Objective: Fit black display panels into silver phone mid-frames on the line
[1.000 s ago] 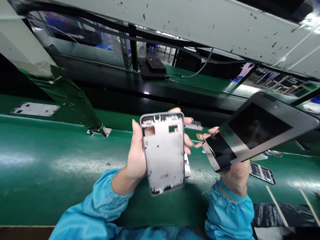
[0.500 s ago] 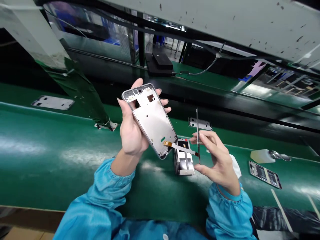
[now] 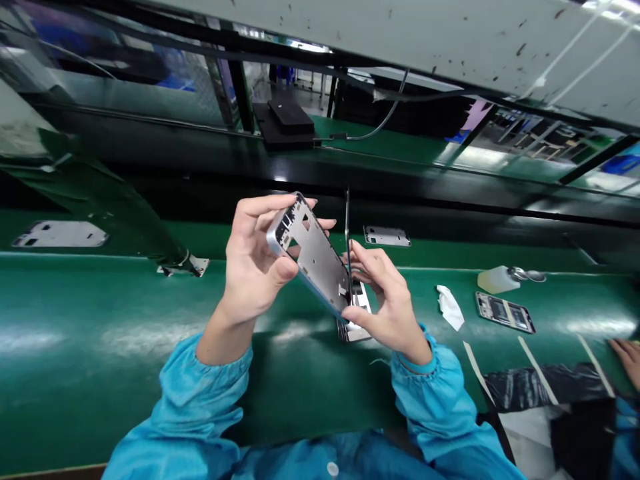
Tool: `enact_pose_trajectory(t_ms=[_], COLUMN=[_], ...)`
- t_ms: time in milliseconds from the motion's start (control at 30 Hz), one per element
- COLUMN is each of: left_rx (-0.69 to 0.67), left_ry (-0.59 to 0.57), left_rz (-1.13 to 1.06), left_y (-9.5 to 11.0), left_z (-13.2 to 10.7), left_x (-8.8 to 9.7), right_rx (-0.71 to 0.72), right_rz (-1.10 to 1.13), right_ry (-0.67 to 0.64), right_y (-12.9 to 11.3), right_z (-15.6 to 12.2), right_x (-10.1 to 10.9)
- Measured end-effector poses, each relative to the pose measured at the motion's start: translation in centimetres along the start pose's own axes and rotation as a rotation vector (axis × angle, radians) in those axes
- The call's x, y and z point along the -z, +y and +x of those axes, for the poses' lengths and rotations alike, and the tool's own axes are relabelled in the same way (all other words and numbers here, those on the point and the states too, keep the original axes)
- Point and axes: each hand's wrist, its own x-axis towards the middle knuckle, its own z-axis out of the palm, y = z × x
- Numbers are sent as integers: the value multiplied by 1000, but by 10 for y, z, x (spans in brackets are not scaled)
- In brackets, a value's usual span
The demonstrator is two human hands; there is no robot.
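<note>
My left hand grips a silver phone frame by its upper end, thumb on the near edge and fingers behind the far one. The frame is tilted, its inner face toward the right. My right hand holds a thin phone screen upright and edge-on between thumb and fingers. The screen's lower end meets the lower end of the frame, and the ribbon cable is mostly hidden between them. Below and behind the right hand lies a stack of phone screens, partly covered.
Phone frames lie on the bench at left and behind my right hand. To the right are a white wipe, a bottle of yellowish liquid and a taped phone. Another person's hand shows at the right edge.
The right hand has brought the screen left against the frame's lower end. The left hand has turned the frame to face right. The ribbon cable between them is now mostly hidden.
</note>
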Motion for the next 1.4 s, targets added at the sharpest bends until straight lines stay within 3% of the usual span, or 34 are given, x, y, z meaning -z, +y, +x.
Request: enact_pose_trajectory(t_ms=[267, 600, 733, 867, 967, 1067, 1200, 1400], left_rx=[-63, -80, -19, 163, 311, 404, 457, 422], left_ry=[-105, -163, -144, 72, 175, 111, -29, -56], left_rz=[21, -10, -93, -244, -238, -164, -173, -138], left_y=[-17, -10, -9, -12, -15, -16, -17, -15], left_z=[0, -1, -4, -10, -13, -17, -24, -30], left_x=[6, 1, -12, -32, -40, -45, -53, -56], right_rx=[102, 182, 141, 106, 38, -150, -419, -356], right_rz=[-60, -133, -173, -186, -112, 147, 460, 511], right_ry=[8, -23, 2, 27, 135, 202, 43, 51], right_y=[9, 24, 34, 34, 25, 14, 7, 1], right_z=[1, 3, -1, -1, 3, 7, 10, 12], right_x=[-14, -14, -25, -40, -36, -21, -6, -2])
